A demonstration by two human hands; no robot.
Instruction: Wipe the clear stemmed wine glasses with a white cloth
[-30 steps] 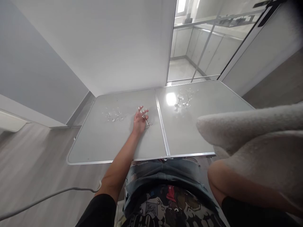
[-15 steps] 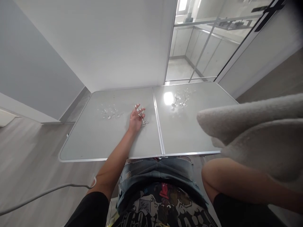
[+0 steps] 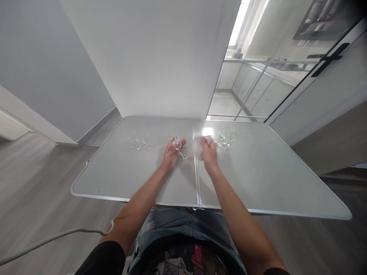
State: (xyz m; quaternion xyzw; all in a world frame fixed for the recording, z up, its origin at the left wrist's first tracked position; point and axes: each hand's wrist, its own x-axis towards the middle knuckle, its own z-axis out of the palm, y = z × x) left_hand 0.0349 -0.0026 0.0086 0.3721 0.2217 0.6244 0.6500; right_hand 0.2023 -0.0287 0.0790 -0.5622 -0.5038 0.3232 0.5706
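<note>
As both bare hands meet over the middle of a pale grey tabletop (image 3: 160,183), the left hand (image 3: 171,153) is curled around a clear stemmed glass (image 3: 181,151), its fingers partly spread about the bowl. The glass tilts, bowl toward the palm and foot toward the near edge, just left of the metal strip (image 3: 196,175) that divides the tabletop from far edge to near edge. Whether its foot touches the surface is impossible to tell.

The right hand (image 3: 209,152) is closed on a pale cloth (image 3: 197,147), blurred, above the strip and beside the glass, apart from the left hand.

Toward the far left corner lies a group of clear glassware (image 3: 139,146), too faint to count. Past the right hand, near the far edge of the right half, sit more stemmed glasses (image 3: 228,144), their feet catching light.

A white wall (image 3: 143,68) rises behind the far edge, with a glass-paned door (image 3: 252,88) to the right. A grey cable (image 3: 69,232) reaches the left forearm.
</note>
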